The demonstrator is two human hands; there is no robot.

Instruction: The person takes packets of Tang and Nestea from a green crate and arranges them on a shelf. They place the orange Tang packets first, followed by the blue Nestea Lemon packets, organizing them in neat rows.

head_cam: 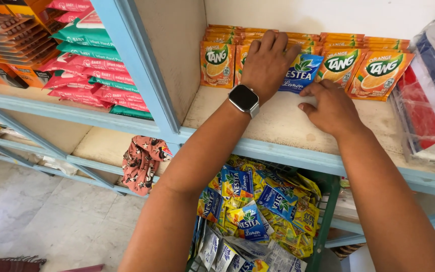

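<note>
Reaching onto the pale blue shelf (298,153), your left hand (268,63) lies flat, fingers together and extended, pressing on the rows of orange drink-mix sachets (217,63) standing at the far side, its fingertips also overlapping the top edge of a blue lemon tea sachet (303,73). A smartwatch (243,98) sits on that wrist. Your right hand (331,108) rests just right of it, fingers curled narrow, with the fingertips touching the lower right edge of the blue sachet; whether they actually pinch it you cannot tell. The blue sachet stands tilted among the orange rows, between the two hands, roughly mid-shelf at the far side. More orange sachets (378,73) continue to the right. Below the shelf, near you, a green basket (328,211) holds a loose heap of blue and yellow sachets (258,206). To the left, a neighbouring compartment carries stacked pink and green packets (91,70), and a patterned pink cloth (141,163) hangs over the lower ledge.
</note>
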